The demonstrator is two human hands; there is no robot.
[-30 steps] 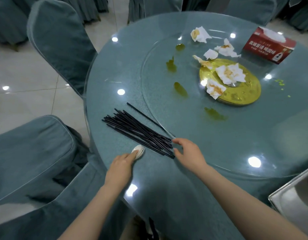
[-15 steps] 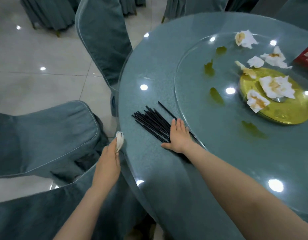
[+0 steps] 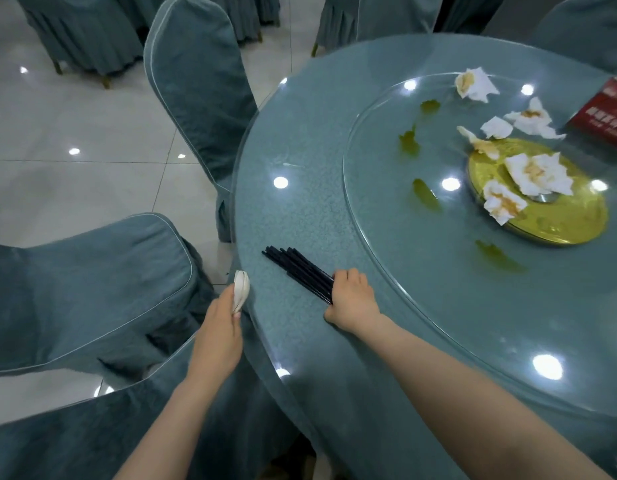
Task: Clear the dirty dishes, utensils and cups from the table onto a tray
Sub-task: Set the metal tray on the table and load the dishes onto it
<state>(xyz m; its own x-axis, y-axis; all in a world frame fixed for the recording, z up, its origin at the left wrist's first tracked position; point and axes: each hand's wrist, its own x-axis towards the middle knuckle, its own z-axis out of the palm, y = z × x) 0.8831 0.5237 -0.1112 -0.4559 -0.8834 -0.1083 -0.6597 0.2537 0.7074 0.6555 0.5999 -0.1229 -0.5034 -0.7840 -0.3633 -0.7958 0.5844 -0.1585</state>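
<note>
While our left hand hangs just off the table edge, its fingers pinch a small white spoon-like piece; can't tell exactly what it is. It sticks up past our fingertips, beside the rim, not on the tabletop.

Our right hand is on the table, fingers clenched around the near end of the black chopsticks. The bundle runs out from our knuckles up and to the left, far tips fanned slightly, lying on the cloth under the glass top.

Beyond our right fingers: the glass turntable, edge passing just right of our knuckles. On it, greenish sauce smears, apart from each other.

Farther out and right of our fingers: gold plate with two crumpled stained napkins on it. More used napkins lie on the glass past the plate. Red box at the far right edge, partly cut off.

Left of our left fingers: two covered chairs, one near, one farther along the table edge.
</note>
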